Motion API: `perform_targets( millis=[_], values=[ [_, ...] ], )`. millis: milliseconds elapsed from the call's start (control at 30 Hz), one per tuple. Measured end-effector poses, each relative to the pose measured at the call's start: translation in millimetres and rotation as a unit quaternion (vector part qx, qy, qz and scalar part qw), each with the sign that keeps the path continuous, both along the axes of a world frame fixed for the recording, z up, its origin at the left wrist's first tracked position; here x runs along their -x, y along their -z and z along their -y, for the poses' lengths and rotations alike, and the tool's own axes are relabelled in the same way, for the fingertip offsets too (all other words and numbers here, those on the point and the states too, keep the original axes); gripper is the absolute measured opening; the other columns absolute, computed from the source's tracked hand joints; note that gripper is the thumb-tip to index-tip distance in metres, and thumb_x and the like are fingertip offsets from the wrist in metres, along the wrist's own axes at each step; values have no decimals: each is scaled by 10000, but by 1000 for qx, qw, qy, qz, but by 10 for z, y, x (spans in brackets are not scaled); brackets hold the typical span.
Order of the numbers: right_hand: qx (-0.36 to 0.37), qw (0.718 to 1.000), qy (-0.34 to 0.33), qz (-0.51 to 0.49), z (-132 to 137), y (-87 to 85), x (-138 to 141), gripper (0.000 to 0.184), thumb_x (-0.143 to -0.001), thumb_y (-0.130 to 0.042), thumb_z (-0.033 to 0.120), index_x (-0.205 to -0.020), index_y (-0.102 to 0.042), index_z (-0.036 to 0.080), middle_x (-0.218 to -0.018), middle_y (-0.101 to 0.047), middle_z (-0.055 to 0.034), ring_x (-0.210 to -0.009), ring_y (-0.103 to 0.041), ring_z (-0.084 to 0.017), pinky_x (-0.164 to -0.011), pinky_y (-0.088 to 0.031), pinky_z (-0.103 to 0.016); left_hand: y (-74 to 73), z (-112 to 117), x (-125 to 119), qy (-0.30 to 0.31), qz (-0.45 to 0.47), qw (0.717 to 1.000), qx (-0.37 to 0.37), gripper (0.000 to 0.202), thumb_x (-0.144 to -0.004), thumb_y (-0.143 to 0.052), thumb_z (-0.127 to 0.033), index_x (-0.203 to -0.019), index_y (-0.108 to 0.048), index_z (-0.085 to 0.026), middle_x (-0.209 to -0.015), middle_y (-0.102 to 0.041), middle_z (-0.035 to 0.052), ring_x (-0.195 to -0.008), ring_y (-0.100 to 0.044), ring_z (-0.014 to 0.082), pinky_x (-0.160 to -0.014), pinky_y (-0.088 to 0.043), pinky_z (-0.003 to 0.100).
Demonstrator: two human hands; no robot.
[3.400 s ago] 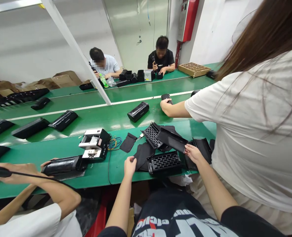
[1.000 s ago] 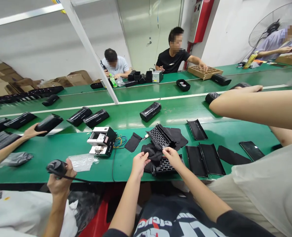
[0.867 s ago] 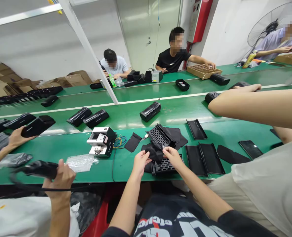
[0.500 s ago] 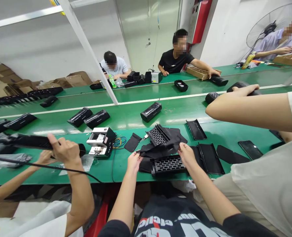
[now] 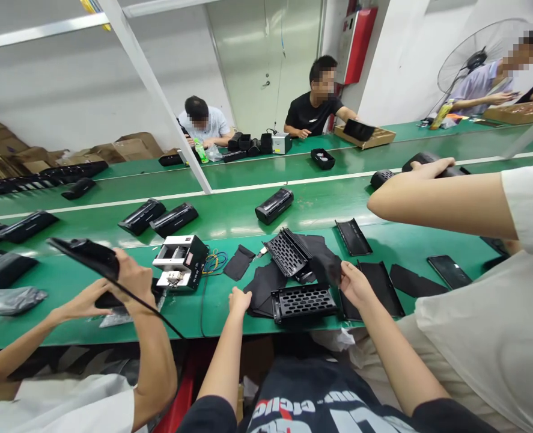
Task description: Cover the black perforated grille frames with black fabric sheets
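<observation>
Away slides the left hand (image 5: 239, 299) from the black cloth (image 5: 325, 269), which both hands had stretched half a second ago, and now it's the right hand (image 5: 356, 284) alone on it, pinching one end between thumb and fingers! That cloth hangs near the right end of one slotted frame (image 5: 304, 302), with a second slotted frame (image 5: 285, 252) just behind. Left fingers are curled, right beside the flat black sheets (image 5: 262, 287); whether they grip one, I can't tell, and everything's above or on the green table (image 5: 219, 313)
</observation>
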State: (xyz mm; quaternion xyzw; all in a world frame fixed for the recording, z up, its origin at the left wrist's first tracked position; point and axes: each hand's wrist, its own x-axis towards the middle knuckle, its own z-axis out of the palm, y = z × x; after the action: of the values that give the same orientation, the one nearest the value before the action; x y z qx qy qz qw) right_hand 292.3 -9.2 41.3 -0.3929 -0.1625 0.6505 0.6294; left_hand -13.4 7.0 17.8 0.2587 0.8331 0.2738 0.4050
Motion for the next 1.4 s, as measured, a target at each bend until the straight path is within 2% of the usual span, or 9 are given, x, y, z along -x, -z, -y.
perform_targets(
  millis=[100,200,333,433,667,1000,1167,1300,1400],
  values=[
    [-13,998,-57,-13,77,-94,79,188,-635,-663,279,-774,-569,193,-761,-653,9,-683,-608,-108,-615,-482,-205,-173,48,-162,98,-80,990,-70,706,-601,-631,-192,-1229,-315,-130,-1311,-255,214,-1242,-180,318,-968,-213,451],
    [-44,994,-86,-52,114,-197,201,177,-666,-633,261,-827,-589,202,-831,-658,5,-763,-609,-122,-696,-481,-233,-309,177,-503,207,70,962,-165,676,-646,-617,-289,-1233,-317,-135,-1289,-314,195,-1208,-285,256,-960,-255,378],
    [-45,987,-91,-126,151,-329,370,111,-704,-589,246,-808,-614,216,-821,-666,20,-761,-613,-114,-710,-486,-231,-431,411,-947,187,464,860,-101,498,-676,-587,-389,-1105,-465,-167,-1168,-491,147,-1023,-503,215,-826,-396,340],
    [-27,979,-116,-166,188,-388,422,97,-730,-554,256,-795,-621,226,-808,-670,27,-745,-617,-109,-669,-495,-221,-566,498,-1033,100,567,810,-114,294,-681,-602,-320,-925,-557,-163,-954,-620,87,-832,-591,166,-717,-449,288],
    [54,980,-72,-178,207,-260,406,110,-745,-510,215,-776,-615,202,-776,-673,22,-752,-614,-94,-684,-491,-208,-853,433,-787,57,496,855,-143,209,-678,-601,-250,-852,-561,-143,-763,-652,60,-619,-610,131,-588,-473,249],
    [48,979,91,176,208,-77,107,209,-626,-625,352,-712,-518,195,-587,-581,43,-523,-540,-98,-485,-419,-202,-470,531,-767,71,347,931,-89,317,-663,-602,-290,-952,-563,-167,-1134,-520,136,-1040,-491,221,-862,-366,355],
    [-123,894,-53,427,339,-306,533,153,-715,-524,330,-727,-534,177,-743,-594,-24,-677,-542,-143,-637,-428,-273,-628,552,-1026,144,463,869,-102,389,-654,-610,-358,-1005,-556,-198,-1099,-547,100,-1018,-493,216,-813,-400,358],
    [-257,823,-136,488,504,-355,841,126,-740,-478,232,-809,-580,204,-953,-579,-73,-932,-500,-196,-835,-377,-366,-639,590,-1145,44,504,851,-141,431,-611,-658,-250,-1021,-542,-193,-914,-621,51,-838,-567,156,-750,-431,277],
    [-290,819,-172,465,578,-284,850,178,-750,-444,204,-834,-601,221,-1048,-541,-75,-1016,-459,-199,-896,-336,-391,-603,599,-1100,-28,490,857,-155,344,-650,-608,-208,-988,-564,-164,-863,-637,52,-772,-583,140,-715,-442,252]
  ],
)
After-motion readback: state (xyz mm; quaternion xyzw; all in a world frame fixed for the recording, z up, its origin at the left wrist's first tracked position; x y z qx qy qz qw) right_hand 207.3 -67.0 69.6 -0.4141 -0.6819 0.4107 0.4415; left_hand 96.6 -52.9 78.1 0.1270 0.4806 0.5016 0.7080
